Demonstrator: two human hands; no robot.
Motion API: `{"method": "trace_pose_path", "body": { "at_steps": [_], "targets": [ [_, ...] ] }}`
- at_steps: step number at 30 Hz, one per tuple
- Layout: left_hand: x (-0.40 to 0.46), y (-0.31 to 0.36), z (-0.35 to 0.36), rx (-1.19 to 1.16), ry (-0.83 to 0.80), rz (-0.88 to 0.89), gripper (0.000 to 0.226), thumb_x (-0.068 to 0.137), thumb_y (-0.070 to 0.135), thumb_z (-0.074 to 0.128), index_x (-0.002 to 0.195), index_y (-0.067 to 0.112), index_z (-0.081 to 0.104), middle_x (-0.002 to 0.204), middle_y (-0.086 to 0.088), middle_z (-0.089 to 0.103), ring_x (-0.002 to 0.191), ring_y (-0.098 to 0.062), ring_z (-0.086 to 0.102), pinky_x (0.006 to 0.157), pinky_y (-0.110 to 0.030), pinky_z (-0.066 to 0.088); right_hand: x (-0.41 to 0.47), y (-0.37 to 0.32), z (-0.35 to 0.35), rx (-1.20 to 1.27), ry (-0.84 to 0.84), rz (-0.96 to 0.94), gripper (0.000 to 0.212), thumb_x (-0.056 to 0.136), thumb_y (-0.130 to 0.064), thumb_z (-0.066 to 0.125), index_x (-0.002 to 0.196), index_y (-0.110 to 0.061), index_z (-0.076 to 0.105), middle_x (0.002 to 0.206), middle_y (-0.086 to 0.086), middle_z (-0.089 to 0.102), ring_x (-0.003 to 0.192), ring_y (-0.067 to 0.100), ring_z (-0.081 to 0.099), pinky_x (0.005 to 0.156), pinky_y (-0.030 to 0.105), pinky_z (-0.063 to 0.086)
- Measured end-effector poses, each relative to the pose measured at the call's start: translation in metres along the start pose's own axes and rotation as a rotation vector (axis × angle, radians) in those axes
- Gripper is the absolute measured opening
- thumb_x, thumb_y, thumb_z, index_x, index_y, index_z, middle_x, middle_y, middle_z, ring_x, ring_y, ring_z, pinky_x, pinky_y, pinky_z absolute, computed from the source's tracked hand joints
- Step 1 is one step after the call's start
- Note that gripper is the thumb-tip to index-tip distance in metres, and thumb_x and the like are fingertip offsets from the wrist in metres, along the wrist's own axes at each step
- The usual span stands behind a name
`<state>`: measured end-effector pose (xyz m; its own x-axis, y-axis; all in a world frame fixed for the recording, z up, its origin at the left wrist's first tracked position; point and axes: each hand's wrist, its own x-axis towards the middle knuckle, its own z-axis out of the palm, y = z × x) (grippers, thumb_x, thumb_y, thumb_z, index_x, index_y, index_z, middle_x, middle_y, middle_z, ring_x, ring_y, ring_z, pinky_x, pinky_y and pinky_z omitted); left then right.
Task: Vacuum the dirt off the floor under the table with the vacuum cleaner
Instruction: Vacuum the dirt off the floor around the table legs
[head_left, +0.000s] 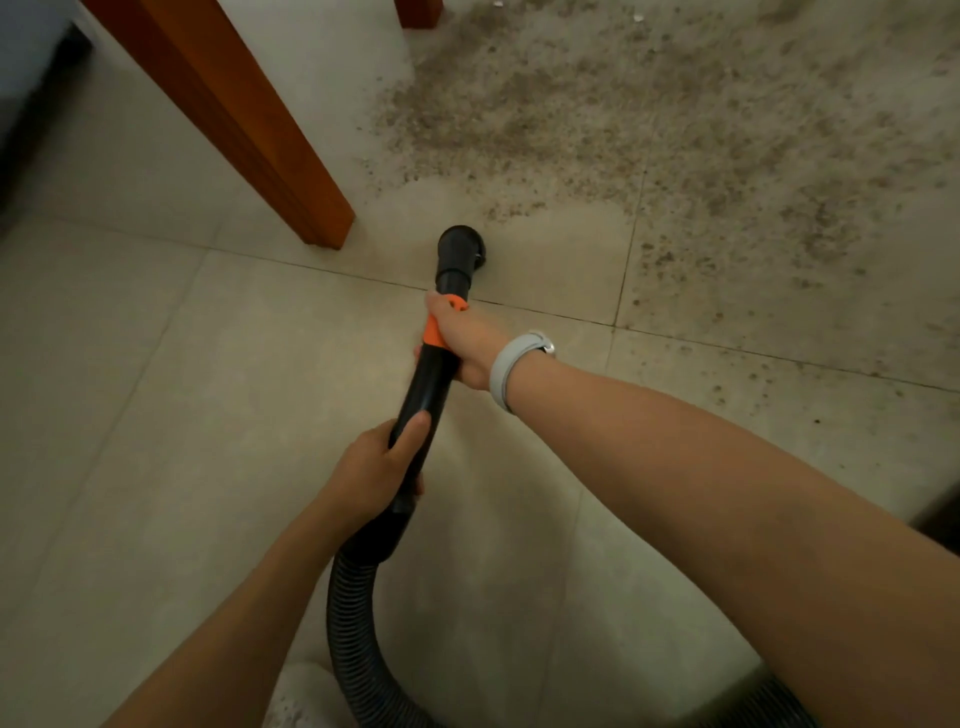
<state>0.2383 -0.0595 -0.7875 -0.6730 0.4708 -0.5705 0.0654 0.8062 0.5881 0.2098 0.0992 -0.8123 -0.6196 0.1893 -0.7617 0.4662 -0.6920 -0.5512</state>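
Note:
A black vacuum wand (423, 387) with an orange collar points away from me toward the floor. Its round black nozzle (460, 249) sits on the pale tiles just right of an orange-brown wooden table leg (260, 135). My right hand (462, 343), with a grey wristband, grips the wand at the orange collar. My left hand (376, 475) grips the wand lower down, near where the ribbed black hose (353, 629) joins. Brown dirt (597, 109) is spread thickly over the tiles beyond and to the right of the nozzle. A swept pale patch lies around the nozzle.
A second wooden leg (418, 13) shows at the top edge. Dark furniture (36, 119) stands at the far left. The hose curves down past the bottom edge. Scattered specks of dirt (810, 291) reach the right side. Pale tiles (130, 415) fill the near left.

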Motion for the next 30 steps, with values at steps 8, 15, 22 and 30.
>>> {"method": "trace_pose_path", "body": {
  "at_steps": [8,15,22,30],
  "targets": [
    [0.045,0.027,-0.026,-0.179,-0.031,-0.026,0.050,0.098,0.046,0.034,0.084,0.004,0.058,0.066,-0.014,0.065,0.057,-0.022,0.064,0.057,-0.027,0.051,0.011,-0.025,0.016,0.167,-0.041,-0.028,0.026,0.096,-0.034,0.051,0.093,-0.009,0.046,0.072,0.009,0.049,0.059,0.021,0.052,0.057,0.033,0.050],
    [0.058,0.033,-0.017,-0.164,0.091,-0.055,0.058,0.094,0.057,0.036,0.086,0.006,0.063,0.074,-0.012,0.070,0.074,-0.028,0.068,0.078,-0.039,0.055,0.018,-0.044,0.019,0.149,0.053,-0.046,0.028,0.097,-0.035,0.048,0.086,-0.010,0.045,0.067,0.007,0.046,0.056,0.020,0.048,0.053,0.031,0.047],
    [0.042,0.030,-0.014,-0.122,0.062,-0.028,0.059,0.097,0.051,0.033,0.073,0.006,0.062,0.063,-0.010,0.067,0.057,-0.019,0.065,0.061,-0.028,0.050,0.016,-0.029,0.011,0.136,0.023,-0.018,0.030,0.096,-0.037,0.050,0.106,-0.009,0.046,0.076,0.008,0.050,0.060,0.021,0.053,0.059,0.034,0.050],
    [0.038,0.037,-0.008,-0.124,0.028,-0.024,0.060,0.096,0.053,0.033,0.080,0.003,0.062,0.066,-0.012,0.068,0.059,-0.021,0.066,0.061,-0.027,0.051,0.011,-0.031,0.001,0.128,0.025,-0.030,0.029,0.096,-0.038,0.048,0.101,-0.009,0.046,0.075,0.007,0.049,0.060,0.020,0.053,0.062,0.035,0.049]
  ]
}}
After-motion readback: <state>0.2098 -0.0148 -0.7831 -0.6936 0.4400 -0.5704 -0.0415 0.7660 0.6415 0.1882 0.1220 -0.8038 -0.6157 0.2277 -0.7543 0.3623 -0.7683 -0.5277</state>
